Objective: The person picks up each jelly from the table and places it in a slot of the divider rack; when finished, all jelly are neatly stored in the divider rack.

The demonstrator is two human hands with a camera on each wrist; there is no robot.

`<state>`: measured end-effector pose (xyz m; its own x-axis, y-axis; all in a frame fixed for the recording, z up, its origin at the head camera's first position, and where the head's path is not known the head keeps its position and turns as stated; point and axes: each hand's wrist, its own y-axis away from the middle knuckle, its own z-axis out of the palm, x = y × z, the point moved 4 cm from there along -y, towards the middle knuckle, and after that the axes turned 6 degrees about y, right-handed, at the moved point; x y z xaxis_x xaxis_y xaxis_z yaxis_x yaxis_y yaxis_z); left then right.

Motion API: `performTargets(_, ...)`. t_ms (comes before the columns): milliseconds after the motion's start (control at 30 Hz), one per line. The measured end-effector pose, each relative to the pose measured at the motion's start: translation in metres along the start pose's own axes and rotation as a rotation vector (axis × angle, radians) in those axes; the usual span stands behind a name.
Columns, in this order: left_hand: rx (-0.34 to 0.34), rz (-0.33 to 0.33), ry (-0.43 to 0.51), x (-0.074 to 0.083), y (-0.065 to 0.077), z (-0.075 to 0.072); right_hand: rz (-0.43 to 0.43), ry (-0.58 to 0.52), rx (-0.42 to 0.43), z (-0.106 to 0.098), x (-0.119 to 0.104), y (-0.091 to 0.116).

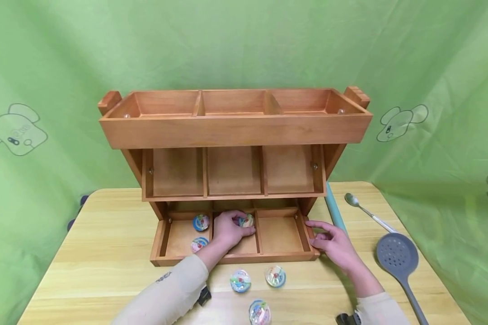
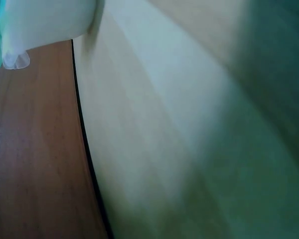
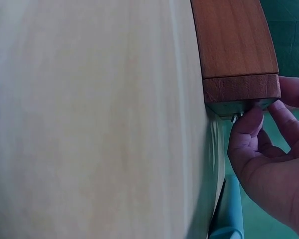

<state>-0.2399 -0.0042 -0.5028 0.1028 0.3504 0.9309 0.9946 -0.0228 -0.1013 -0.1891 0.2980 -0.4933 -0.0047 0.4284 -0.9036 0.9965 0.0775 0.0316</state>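
Observation:
My left hand (image 1: 228,232) pinches a jelly cup (image 1: 248,220) with a printed lid in the middle compartment of the wooden rack's bottom tray (image 1: 278,258). Two more cups, an upper one (image 1: 201,222) and a lower one (image 1: 199,244), lie in the left compartment. On the table before the tray are three others: a left cup (image 1: 240,281), a right cup (image 1: 275,276) and a front cup (image 1: 260,312). My right hand (image 1: 336,247) rests its fingertips against the tray's right side wall (image 3: 241,88). The left wrist view does not show the left hand's fingers.
Above the bottom tray, the rack carries a tilted middle tray (image 1: 233,197) and a top tray (image 1: 236,133), both divided. To the right lie a teal roll (image 1: 335,207), a metal spoon (image 1: 370,213) and a grey slotted skimmer (image 1: 397,257). Green cloth (image 1: 236,45) surrounds the table.

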Motion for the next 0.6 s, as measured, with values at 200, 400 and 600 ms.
performTargets(200,-0.021,0.014,-0.064,0.003,0.002,-0.002,0.003,-0.008,-0.003,0.001,0.001,0.000)
performTargets(400,-0.076,0.233,-0.445,0.024,0.019,-0.019,-0.001,0.003,-0.002,0.001,0.000,0.001)
performTargets(600,-0.115,0.424,-0.409,0.034,0.050,-0.042,-0.001,0.031,0.005,0.000,0.001,0.001)
